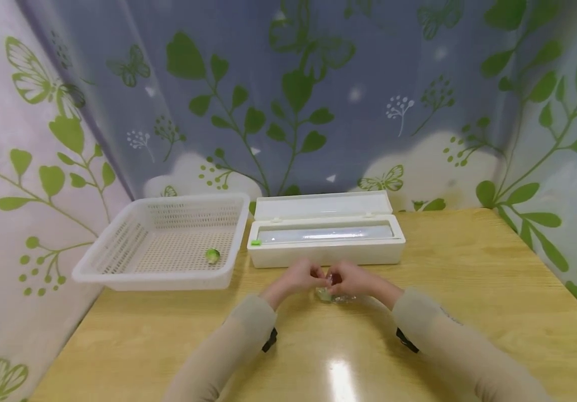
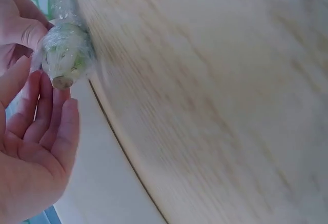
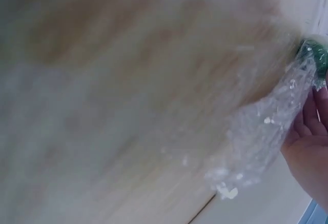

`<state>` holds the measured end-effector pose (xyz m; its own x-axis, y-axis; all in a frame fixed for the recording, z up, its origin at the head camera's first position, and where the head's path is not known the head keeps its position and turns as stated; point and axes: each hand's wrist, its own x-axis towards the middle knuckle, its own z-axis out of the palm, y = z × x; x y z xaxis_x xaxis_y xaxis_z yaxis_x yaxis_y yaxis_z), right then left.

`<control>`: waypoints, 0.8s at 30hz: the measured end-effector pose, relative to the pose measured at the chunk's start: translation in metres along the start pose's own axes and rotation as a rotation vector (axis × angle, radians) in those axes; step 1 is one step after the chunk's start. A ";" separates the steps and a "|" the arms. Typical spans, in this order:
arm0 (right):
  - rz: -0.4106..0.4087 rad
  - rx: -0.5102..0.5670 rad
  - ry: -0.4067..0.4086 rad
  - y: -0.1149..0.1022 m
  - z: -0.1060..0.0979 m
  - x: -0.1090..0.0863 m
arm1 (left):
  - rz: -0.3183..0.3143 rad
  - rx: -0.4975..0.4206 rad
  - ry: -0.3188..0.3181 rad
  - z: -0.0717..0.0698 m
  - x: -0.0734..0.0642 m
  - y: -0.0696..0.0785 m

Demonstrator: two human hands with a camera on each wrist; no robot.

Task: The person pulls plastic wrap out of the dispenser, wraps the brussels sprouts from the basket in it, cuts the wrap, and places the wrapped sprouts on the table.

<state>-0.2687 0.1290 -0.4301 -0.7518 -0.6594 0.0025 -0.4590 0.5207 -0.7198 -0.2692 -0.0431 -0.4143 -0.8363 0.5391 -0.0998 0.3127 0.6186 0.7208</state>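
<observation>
A Brussels sprout (image 2: 65, 55) in clear cling film (image 3: 259, 131) is between my two hands, low over the table in front of the white box. Its cut stem end shows in the left wrist view. My left hand (image 1: 299, 277) has thumb and fingertips together at the film beside the sprout, pinching it. From the other side, my right hand (image 1: 354, 280) grips the wrapped sprout, and a crumpled tail of film trails from it. In the head view the fingers cover most of the sprout.
Just beyond my hands stands a white cling film dispenser (image 1: 325, 257), lid raised, a film roll (image 1: 324, 233) inside and a green slider (image 1: 256, 243) at its left. To the left, a white plastic basket (image 1: 152, 282) holds another Brussels sprout (image 1: 212, 256). Patterned curtain hangs behind the wooden table (image 1: 479, 290).
</observation>
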 end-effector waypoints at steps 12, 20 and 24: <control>0.021 -0.031 0.105 -0.009 0.003 0.000 | -0.025 0.019 0.090 0.004 0.004 0.002; -0.034 -0.041 0.067 -0.006 -0.003 0.004 | -0.047 0.110 0.066 -0.002 0.007 0.002; -0.039 -0.011 0.008 -0.007 -0.010 0.004 | -0.044 0.150 0.065 -0.002 0.008 0.002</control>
<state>-0.2730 0.1277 -0.4180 -0.7371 -0.6749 0.0360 -0.4930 0.5005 -0.7117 -0.2765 -0.0391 -0.4121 -0.8767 0.4743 -0.0809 0.3346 0.7219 0.6057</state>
